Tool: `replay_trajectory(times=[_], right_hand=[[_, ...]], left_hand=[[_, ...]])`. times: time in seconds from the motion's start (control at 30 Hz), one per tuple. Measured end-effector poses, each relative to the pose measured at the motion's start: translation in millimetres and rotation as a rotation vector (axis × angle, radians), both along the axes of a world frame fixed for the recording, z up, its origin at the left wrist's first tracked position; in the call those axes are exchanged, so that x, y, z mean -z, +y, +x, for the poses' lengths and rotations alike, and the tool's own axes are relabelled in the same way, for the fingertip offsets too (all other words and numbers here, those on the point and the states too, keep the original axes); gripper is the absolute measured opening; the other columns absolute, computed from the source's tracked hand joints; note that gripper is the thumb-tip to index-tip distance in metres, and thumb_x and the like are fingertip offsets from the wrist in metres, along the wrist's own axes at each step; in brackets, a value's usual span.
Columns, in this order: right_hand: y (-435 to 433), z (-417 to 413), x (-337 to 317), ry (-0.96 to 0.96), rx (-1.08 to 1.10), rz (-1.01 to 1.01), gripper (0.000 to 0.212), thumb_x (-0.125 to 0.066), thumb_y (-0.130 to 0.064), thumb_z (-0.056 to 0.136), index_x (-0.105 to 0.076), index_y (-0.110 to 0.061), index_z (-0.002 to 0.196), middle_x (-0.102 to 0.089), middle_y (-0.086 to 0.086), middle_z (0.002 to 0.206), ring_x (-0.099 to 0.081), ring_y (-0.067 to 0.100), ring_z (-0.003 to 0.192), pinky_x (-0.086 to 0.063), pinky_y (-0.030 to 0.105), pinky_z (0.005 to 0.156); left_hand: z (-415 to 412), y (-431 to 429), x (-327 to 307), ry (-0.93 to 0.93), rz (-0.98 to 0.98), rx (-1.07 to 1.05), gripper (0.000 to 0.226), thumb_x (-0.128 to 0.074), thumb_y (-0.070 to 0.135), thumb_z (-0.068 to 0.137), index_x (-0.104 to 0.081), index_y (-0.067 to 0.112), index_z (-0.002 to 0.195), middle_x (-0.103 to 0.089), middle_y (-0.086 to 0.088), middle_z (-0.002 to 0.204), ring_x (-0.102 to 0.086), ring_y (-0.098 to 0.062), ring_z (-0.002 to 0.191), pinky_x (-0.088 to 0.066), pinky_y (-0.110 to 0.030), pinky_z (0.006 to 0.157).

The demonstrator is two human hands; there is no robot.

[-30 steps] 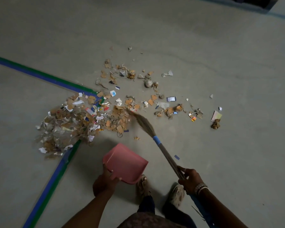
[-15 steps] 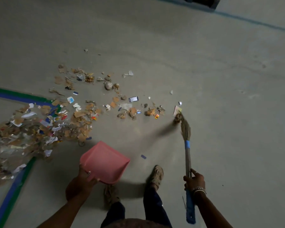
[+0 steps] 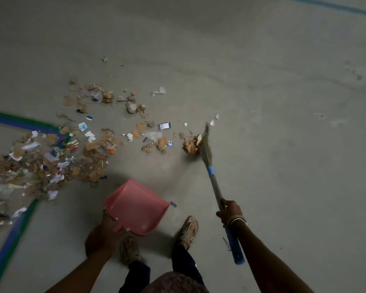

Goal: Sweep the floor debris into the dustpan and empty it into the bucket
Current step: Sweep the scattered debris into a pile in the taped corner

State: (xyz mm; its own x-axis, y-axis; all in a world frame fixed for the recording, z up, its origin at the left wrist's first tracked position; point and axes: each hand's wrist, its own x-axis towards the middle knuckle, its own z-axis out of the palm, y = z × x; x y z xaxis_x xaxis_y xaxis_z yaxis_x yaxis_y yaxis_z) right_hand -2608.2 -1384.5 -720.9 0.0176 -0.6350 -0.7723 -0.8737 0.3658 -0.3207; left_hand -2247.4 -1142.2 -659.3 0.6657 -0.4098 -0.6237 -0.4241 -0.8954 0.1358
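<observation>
Far left: main debris pile [image 3: 40,163] sits on the floor [image 3: 283,123], straddling the blue-green tape line [image 3: 13,121]. Looks like torn cardboard, paper scraps, some foil or plastic film. I judge it light and loose: it'll scatter under a hard stroke, so short low sweeps. Film bits likely cling and skate over the pan lip.

Scattered debris [image 3: 135,127] trails right from the pile, thin and well apart, including a pale stone-like lump [image 3: 131,107] that's probably the only heavy piece.

My left hand [image 3: 106,235] is closed on the rear edge of the pink dustpan [image 3: 135,206], pan tilted up off the floor, nothing visible in it. Thin plastic, light, a bit flexy I'd guess; the rear grip is fine, but the lip has to sit flat on the floor before anything goes in.

My right hand [image 3: 230,211] is wrapped around the broom [image 3: 217,187] shaft mid-length, above the blue end grip. Soft grass bristles, splayed against a crumpled orange-brown wad [image 3: 190,146] at the far right end of the trail. Bristles are floppy, so low pressure near the tip.

Bucket not in view. No debris is in the pan yet.
</observation>
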Motion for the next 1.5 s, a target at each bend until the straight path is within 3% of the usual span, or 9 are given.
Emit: replay_trajectory(times=[0.17,0.3,0.43,0.63,0.8,0.9,1.3,1.43,1.5], right_hand=[[11,49,-7,-0.122,-0.218,0.073,0.067,-0.073,-0.028,0.068,-0.059,-0.025,0.133,-0.071,0.008,0.098,-0.071,0.025,0.079,-0.062,0.039,0.068],[22,63,-20,-0.274,-0.311,0.069,0.064,-0.069,-0.015,0.078,-0.055,-0.034,0.138,-0.068,-0.002,0.088,-0.061,0.006,0.054,-0.047,0.014,0.045],[30,48,-25,-0.290,-0.374,-0.010,0.065,-0.067,-0.011,0.080,-0.053,-0.030,0.140,-0.059,-0.015,0.078,-0.058,-0.005,0.053,-0.043,0.007,0.049],[34,3,-19,-0.067,-0.174,-0.095,0.073,-0.074,-0.016,0.074,-0.051,-0.030,0.142,-0.063,-0.003,0.086,-0.062,0.016,0.066,-0.060,0.036,0.065],[35,1,-29,0.224,-0.147,-0.122,0.052,-0.076,-0.026,0.076,-0.063,-0.014,0.125,-0.070,0.011,0.104,-0.068,0.030,0.095,-0.054,0.032,0.078],[38,14,-27,0.286,-0.127,-0.078,0.046,-0.077,-0.029,0.078,-0.064,-0.009,0.117,-0.069,0.011,0.108,-0.067,0.030,0.099,-0.054,0.032,0.082],[109,192,-26,0.033,-0.438,0.047,0.051,-0.076,-0.026,0.078,-0.059,-0.016,0.125,-0.064,0.010,0.115,-0.064,0.028,0.102,-0.054,0.034,0.085],[144,239,-30,-0.104,-0.422,0.067,0.054,-0.075,-0.020,0.074,-0.061,-0.021,0.126,-0.068,0.009,0.092,-0.069,0.024,0.066,-0.058,0.035,0.049],[164,251,-39,-0.144,-0.424,0.047,0.050,-0.072,-0.016,0.077,-0.062,-0.021,0.126,-0.069,0.010,0.088,-0.069,0.024,0.060,-0.056,0.033,0.046]], left_hand=[[-10,2,-9,-0.048,0.091,-0.066,0.107,-0.071,0.071,0.070,-0.011,0.042,0.154,-0.070,-0.012,0.111,-0.066,-0.037,0.101,-0.051,-0.039,0.081],[-5,12,-16,-0.085,0.133,-0.098,0.112,-0.069,0.074,0.070,-0.007,0.039,0.156,-0.068,-0.015,0.114,-0.065,-0.035,0.103,-0.050,-0.038,0.084],[2,24,-17,-0.100,0.129,-0.115,0.112,-0.067,0.075,0.072,-0.006,0.036,0.157,-0.067,-0.016,0.116,-0.065,-0.035,0.103,-0.051,-0.039,0.084],[11,45,-16,-0.093,0.144,-0.141,0.113,-0.067,0.073,0.074,-0.003,0.033,0.158,-0.067,-0.017,0.116,-0.066,-0.035,0.102,-0.049,-0.037,0.081],[21,70,-12,-0.071,0.125,-0.165,0.116,-0.066,0.076,0.071,-0.004,0.032,0.158,-0.068,-0.016,0.113,-0.066,-0.034,0.100,-0.047,-0.037,0.079],[29,86,-10,-0.064,0.130,-0.173,0.114,-0.068,0.074,0.072,-0.005,0.032,0.158,-0.067,-0.018,0.115,-0.066,-0.036,0.102,-0.046,-0.037,0.079],[86,167,-9,-0.079,0.109,-0.190,0.115,-0.068,0.074,0.072,-0.007,0.032,0.158,-0.069,-0.016,0.110,-0.067,-0.036,0.098,-0.049,-0.038,0.076],[109,199,-10,-0.082,0.093,-0.201,0.115,-0.067,0.076,0.071,-0.006,0.032,0.158,-0.070,-0.014,0.109,-0.067,-0.034,0.096,-0.047,-0.037,0.073],[120,213,-11,-0.085,0.077,-0.212,0.114,-0.068,0.074,0.072,-0.006,0.032,0.158,-0.069,-0.015,0.110,-0.067,-0.035,0.098,-0.047,-0.038,0.075]])
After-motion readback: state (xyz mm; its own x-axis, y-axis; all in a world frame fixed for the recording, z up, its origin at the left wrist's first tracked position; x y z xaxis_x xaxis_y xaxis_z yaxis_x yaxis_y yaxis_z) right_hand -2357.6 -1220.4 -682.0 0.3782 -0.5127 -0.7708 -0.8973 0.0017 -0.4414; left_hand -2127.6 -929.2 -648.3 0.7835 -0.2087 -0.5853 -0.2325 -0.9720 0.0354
